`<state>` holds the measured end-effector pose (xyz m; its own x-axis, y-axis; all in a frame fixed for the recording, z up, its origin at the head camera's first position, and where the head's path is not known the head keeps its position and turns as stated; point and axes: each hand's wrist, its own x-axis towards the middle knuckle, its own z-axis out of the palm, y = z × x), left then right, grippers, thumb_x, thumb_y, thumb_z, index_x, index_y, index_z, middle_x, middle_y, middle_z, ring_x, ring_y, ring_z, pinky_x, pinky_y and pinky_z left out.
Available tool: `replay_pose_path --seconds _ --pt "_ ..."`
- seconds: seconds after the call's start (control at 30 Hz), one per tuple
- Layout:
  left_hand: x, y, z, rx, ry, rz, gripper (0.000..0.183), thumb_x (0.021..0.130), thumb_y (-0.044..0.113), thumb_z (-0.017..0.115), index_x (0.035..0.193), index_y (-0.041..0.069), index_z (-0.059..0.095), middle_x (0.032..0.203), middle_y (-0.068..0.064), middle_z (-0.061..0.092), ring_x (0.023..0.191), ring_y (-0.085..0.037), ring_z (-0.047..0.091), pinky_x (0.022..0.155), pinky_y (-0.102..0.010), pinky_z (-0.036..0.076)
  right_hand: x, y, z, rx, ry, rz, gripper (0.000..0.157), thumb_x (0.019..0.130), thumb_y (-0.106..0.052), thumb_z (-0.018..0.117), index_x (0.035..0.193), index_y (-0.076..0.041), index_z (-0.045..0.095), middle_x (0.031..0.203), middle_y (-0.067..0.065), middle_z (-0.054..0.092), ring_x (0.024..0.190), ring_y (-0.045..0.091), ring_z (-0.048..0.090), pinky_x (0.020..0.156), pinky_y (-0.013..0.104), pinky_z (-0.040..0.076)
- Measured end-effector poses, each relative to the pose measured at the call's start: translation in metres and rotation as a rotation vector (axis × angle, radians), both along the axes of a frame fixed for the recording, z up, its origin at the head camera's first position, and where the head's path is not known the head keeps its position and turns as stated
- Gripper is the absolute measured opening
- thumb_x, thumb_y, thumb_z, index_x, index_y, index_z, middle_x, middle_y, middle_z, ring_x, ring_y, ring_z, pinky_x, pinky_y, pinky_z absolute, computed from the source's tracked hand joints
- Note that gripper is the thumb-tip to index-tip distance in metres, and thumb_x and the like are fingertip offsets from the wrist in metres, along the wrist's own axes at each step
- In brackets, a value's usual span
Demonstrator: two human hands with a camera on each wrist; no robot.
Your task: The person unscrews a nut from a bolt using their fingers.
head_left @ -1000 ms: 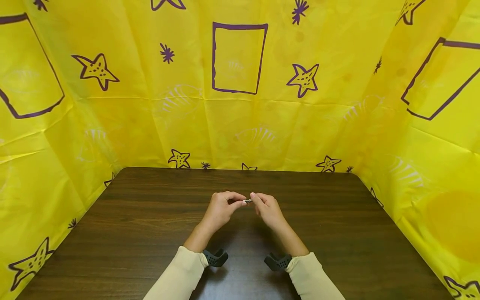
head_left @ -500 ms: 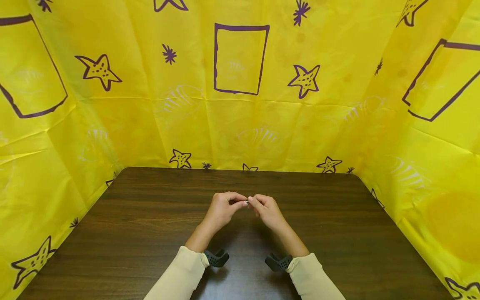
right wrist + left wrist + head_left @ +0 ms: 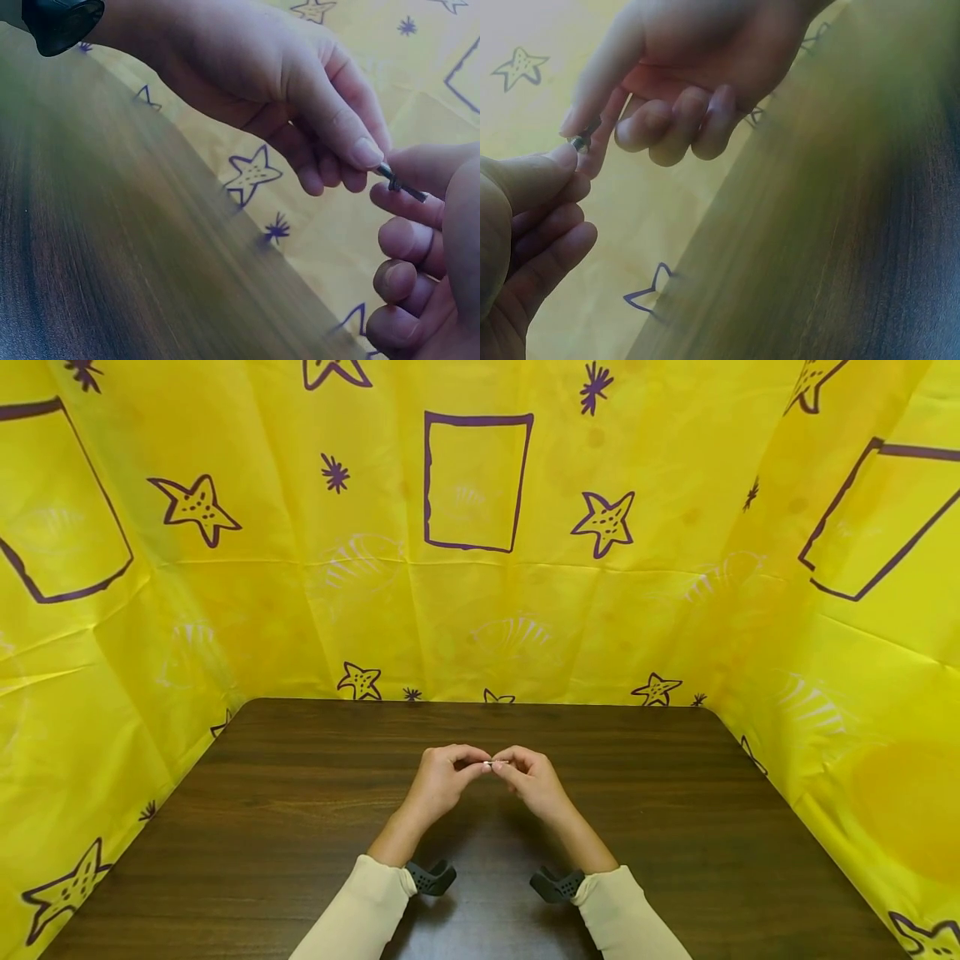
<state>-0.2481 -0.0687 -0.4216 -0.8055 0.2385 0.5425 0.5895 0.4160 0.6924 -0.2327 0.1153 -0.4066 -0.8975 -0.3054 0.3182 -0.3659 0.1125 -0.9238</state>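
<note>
Above the table, my left hand (image 3: 439,783) pinches one end of a small metal bolt (image 3: 415,193) between thumb and index finger, and its fingertips hide that end. A nut (image 3: 394,182) sits partway along the shaft, close to the left thumb. From the other side my right hand (image 3: 542,785) pinches at the nut with thumb and index finger, and the bolt's free end pokes out between them. In the left wrist view a shiny bit of metal (image 3: 580,142) shows where both hands' fingertips meet. The right hand's other fingers curl loosely.
A dark wood-grain table (image 3: 300,827) lies beneath the hands. Yellow cloth (image 3: 480,627) with purple starfish drawings hangs at the back and both sides. Each wrist wears a dark band, such as the left wristband (image 3: 432,877).
My right fingertips have shifted on the bolt: first slightly apart from the left ones, now close against them with the index finger further forward. The left hand keeps its pinch nearly still.
</note>
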Motion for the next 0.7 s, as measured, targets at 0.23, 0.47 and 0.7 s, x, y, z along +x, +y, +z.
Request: replay_pose_path --seconds 0.23,0.47,0.7 --pt "-0.0008 -0.0010 0.0005 -0.001 -0.010 0.012 0.006 0.083 0.010 0.077 0.089 0.011 0.077 0.082 0.005 0.072 0.077 -0.008 0.066 0.068 -0.027 0.053 -0.0004 -0.0001 -0.0010 -0.056 0.056 0.029 0.013 0.090 0.005 0.064 0.100 0.013 0.065 0.059 0.005 0.047 0.049 0.007 0.041 0.047 0.020 0.034" --pt "-0.0003 -0.0016 0.0013 -0.014 -0.002 0.019 0.006 0.083 0.012 0.077 0.089 0.011 0.077 0.083 0.004 0.072 0.077 -0.009 0.066 0.067 -0.027 0.053 0.0006 0.0012 -0.0013 -0.100 0.065 0.055 0.015 0.090 0.010 0.060 0.103 0.015 0.063 0.060 0.006 0.045 0.050 0.008 0.042 0.048 0.021 0.035" --pt "-0.0005 -0.0014 0.0010 -0.001 0.036 0.020 0.007 0.081 0.009 0.079 0.087 0.011 0.077 0.082 0.003 0.073 0.075 -0.011 0.066 0.066 -0.027 0.052 0.0019 0.0010 0.0007 -0.140 0.092 0.060 0.016 0.090 0.012 0.055 0.105 0.017 0.061 0.059 0.011 0.044 0.050 0.013 0.042 0.048 0.024 0.038"
